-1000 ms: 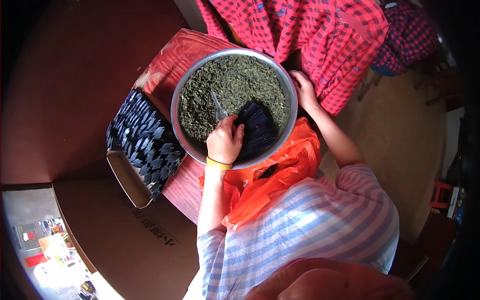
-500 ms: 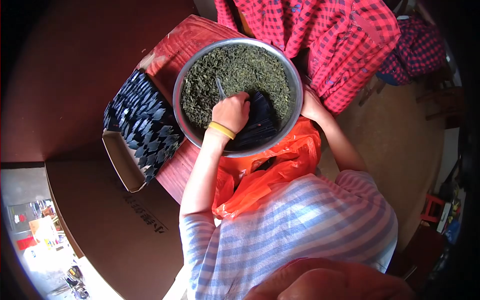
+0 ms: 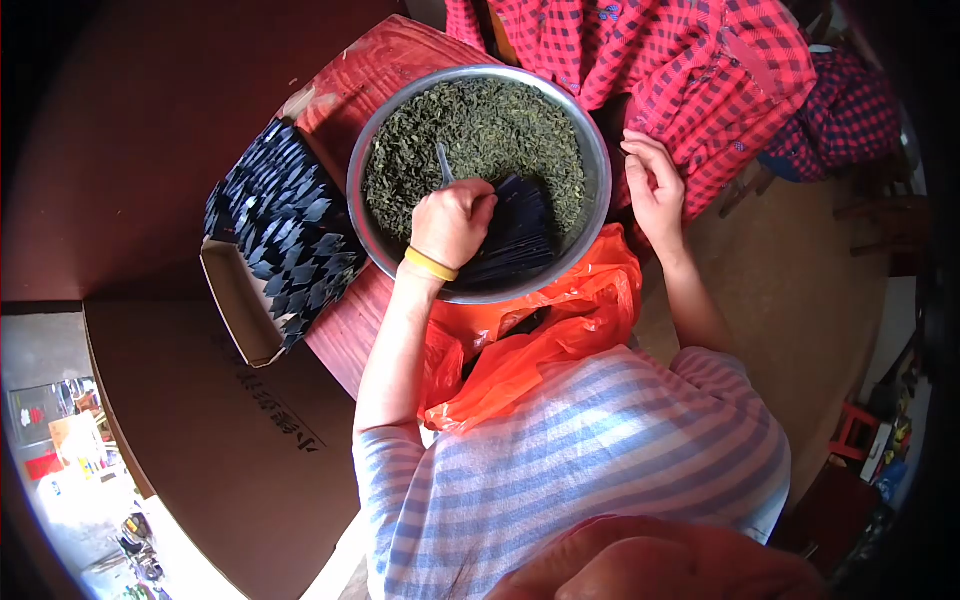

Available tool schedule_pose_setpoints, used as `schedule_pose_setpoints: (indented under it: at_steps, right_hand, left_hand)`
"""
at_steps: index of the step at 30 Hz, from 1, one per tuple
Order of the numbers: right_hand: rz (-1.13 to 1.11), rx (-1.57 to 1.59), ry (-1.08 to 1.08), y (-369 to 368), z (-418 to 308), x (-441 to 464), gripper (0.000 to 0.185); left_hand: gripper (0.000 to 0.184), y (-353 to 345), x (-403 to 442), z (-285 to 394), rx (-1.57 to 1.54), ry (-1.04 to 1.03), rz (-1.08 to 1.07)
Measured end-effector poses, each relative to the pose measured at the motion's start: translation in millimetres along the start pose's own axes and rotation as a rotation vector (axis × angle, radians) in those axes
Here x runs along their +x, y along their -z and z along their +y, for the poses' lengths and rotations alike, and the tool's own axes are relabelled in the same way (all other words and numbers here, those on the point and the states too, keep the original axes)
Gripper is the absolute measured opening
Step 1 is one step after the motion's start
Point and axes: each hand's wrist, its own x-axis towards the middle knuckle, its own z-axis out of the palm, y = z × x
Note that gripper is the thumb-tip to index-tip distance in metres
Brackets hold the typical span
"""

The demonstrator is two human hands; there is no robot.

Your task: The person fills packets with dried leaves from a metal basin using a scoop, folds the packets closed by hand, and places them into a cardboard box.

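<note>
A large metal basin (image 3: 602,165) holds dried green leaves (image 3: 500,125). My left hand (image 3: 450,222), with a yellow band at the wrist, is closed over the lower part of a clear spoon (image 3: 443,160) in the leaves; its grip is partly hidden. Dark flat packets (image 3: 522,225) lie fanned out in the basin just right of that hand. Beyond the basin's right rim is my right hand (image 3: 656,188), off the rim, with its fingers bent and loosely apart near the checked cloth. Nothing shows in it.
Left of the basin, an open carton (image 3: 235,300) is filled with dark pointed packets (image 3: 290,230) on the red wooden table (image 3: 345,340). An orange plastic bag (image 3: 520,360) lies below the basin. Red checked cloth (image 3: 700,90) hangs at upper right. A big cardboard box (image 3: 200,430) stands lower left.
My left hand has closed over the spoon. My right hand has come away from the basin's rim, out to the right. The basin and carton sit higher in the view.
</note>
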Motion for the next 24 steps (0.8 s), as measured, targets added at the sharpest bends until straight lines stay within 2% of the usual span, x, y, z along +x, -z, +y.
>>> schedule_pose_setpoints:
  at_steps: [2, 3, 5, 6, 8, 9, 12, 17, 20, 24]
  right_hand:
    - [0.003, -0.061, 0.267, -8, -33, 13, 0.022]
    - [0.001, -0.056, 0.264, -19, -44, 18, 0.022]
    - [-0.294, 0.009, 0.147, -46, -65, 29, 0.018]
    - [-0.297, 0.015, 0.151, -56, -69, 36, 0.018]
    - [-0.673, -0.139, 0.177, -75, -74, 56, 0.014]
    - [-0.683, -0.133, 0.187, -82, -80, 66, 0.014]
    - [-0.940, -0.429, 0.225, -99, -100, 91, 0.012]
    - [-1.032, -0.273, 0.155, -123, -80, 111, 0.016]
    - [-1.224, 0.121, 0.032, -129, -56, 107, 0.022]
    - [-1.321, 0.060, -0.040, -125, -53, 109, 0.022]
  left_hand:
    - [0.011, 1, -3, 0, -0.012, 0.000, 0.041]
    - [0.010, 1, -4, 0, -0.023, -0.006, 0.080]
    - [0.010, 3, -7, 1, -0.029, -0.009, 0.121]
    - [0.009, 2, -9, 2, -0.048, -0.004, 0.142]
    - [0.008, 3, -9, 4, -0.086, 0.005, 0.193]
    - [0.008, 4, -10, 2, -0.081, 0.014, 0.204]
    - [0.008, 4, -15, -6, -0.127, 0.093, 0.294]
    - [0.007, 6, -21, -19, -0.316, 0.234, 0.316]
    - [0.007, 5, -25, -23, -0.448, 0.297, 0.192]
    - [0.008, 6, -25, -24, -0.418, 0.298, 0.168]
